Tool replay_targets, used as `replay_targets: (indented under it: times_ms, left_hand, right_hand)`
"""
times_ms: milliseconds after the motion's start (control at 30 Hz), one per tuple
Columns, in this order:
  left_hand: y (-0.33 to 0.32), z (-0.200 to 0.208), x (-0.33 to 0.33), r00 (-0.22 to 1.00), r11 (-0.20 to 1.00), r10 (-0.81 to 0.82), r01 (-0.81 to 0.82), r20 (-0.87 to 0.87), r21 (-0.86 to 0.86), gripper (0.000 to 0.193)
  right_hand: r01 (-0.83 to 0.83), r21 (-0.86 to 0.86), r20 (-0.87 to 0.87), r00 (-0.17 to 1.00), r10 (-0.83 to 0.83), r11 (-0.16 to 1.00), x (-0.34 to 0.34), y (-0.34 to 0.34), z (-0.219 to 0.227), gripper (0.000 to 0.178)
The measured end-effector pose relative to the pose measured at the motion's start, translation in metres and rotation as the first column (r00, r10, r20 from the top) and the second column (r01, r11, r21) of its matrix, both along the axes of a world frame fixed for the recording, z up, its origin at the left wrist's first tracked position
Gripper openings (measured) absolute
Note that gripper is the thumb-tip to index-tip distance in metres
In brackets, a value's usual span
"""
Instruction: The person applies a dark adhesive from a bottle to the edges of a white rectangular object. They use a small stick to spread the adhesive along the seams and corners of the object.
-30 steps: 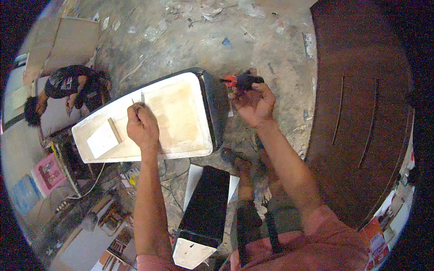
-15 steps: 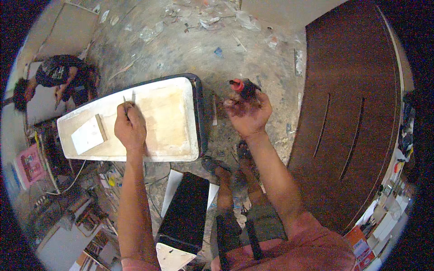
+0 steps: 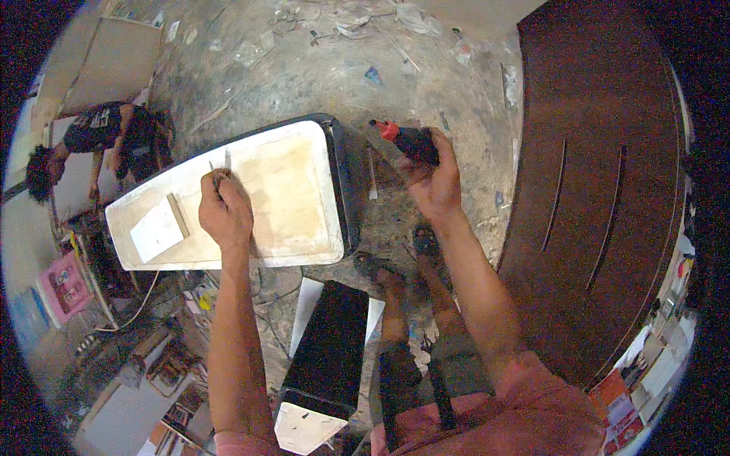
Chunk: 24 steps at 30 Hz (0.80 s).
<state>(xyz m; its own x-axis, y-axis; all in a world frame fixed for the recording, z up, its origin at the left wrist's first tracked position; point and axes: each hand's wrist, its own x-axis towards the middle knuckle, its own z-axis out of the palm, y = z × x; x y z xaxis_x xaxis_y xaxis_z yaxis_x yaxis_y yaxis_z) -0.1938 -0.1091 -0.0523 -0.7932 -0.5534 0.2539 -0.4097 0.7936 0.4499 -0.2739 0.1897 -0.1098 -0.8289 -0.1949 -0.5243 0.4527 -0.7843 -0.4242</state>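
In my right hand [image 3: 439, 178] is a dark bottle [image 3: 417, 144] with a red, dark-tipped nozzle, held above the floor and pointing left. My left hand [image 3: 226, 207] is closed over the middle of a long tapered panel, around a thin pointed tool [image 3: 211, 165] whose tip shows past the fingers; its kind I cannot make out. The panel [image 3: 293, 194] has a pale wooden face with a white border and dark sides. On its narrower left part lies a small white-faced wooden block [image 3: 158, 230], apart from my left hand.
A black box-shaped piece with a pale end [image 3: 327, 346] stands near my legs. On the right is a large dark brown panel [image 3: 585, 197]. Scraps litter the floor [image 3: 304, 83]. Another person [image 3: 106, 133] bends over at the far left, near a pink case [image 3: 66, 287].
My right hand has drawn slightly right and turned the bottle, so its nozzle points more to the left. My left hand keeps its place over the panel; the whole view has shifted slightly.
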Motion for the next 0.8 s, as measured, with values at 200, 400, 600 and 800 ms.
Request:
replay_targets:
  times_ms: [200,400,600,800]
  left_hand:
    - [-0.001,-0.002,0.000,0.999,0.999,-0.033,0.033,-0.024,0.000,0.023]
    - [-0.002,-0.004,0.000,0.999,0.999,-0.043,0.043,-0.019,0.015,0.025]
    - [-0.003,-0.004,-0.001,0.999,0.999,-0.047,0.048,-0.007,0.024,0.025]
    - [-0.002,-0.005,0.000,0.999,0.999,-0.046,0.047,-0.012,0.022,0.024]
  right_hand:
    - [0.006,-0.104,-0.047,0.999,-0.011,0.995,0.009,0.004,0.007,0.030]
    - [-0.033,0.083,-0.202,0.978,0.049,0.996,0.003,0.012,0.006,0.033]
    - [-0.057,0.135,-0.018,0.998,0.060,0.989,0.004,0.015,0.010,0.033]
    - [-0.056,-0.160,-0.090,0.995,0.043,0.986,0.013,0.022,0.008,0.029]
